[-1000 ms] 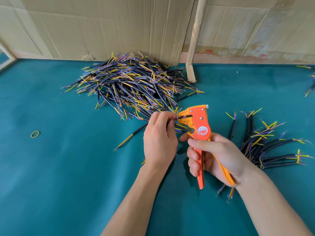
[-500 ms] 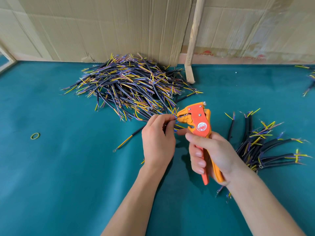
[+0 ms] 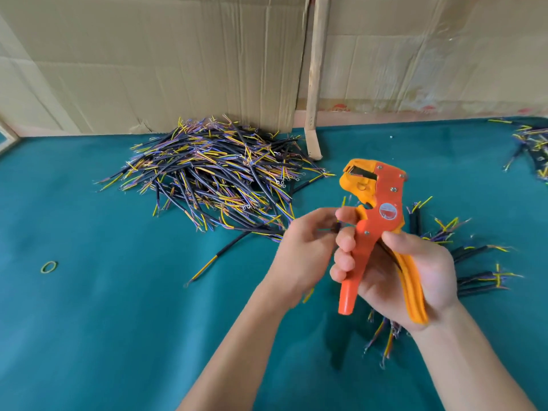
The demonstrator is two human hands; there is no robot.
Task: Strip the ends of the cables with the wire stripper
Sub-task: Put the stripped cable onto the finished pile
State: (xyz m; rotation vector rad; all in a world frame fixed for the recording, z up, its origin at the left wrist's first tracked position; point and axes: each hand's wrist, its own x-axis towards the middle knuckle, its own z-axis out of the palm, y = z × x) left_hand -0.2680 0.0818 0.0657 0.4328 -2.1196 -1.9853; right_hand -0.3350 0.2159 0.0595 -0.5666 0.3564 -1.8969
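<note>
Cables [image 3: 219, 179] lie in your big unsorted pile at the back of the surface [image 3: 89, 321], against the cardboard [image 3: 148, 60], as they did a second ago. A smaller group of cables [image 3: 474, 262] lies to the right, partly hidden behind your right hand, and a few more sit at the far right edge, blurred.

What has changed is the stripper [image 3: 376, 221]: a second ago its head was level with your left fingertips and a wire end was fed into it; now you have lifted it and tipped it upright, head well above both hands and nothing visible in its jaws. Your right hand [image 3: 394, 274] is wrapped closed around the two handles, which are spread apart, the orange one under your fingers and the yellow one against your palm. Cable ends hang out below that wrist, so you seem to be gripping some cables along with the tool.

Your left hand [image 3: 305, 247] has moved off the head and is now just beside your right fingers, pinched shut on a short dark wire [image 3: 335, 228]; motion blur hides whether its end is bare.

One loose cable [image 3: 216, 259] lies alone left of your hands. A wooden stick [image 3: 315, 78] leans against the cardboard. A small rubber band [image 3: 49, 266] lies far left.
</note>
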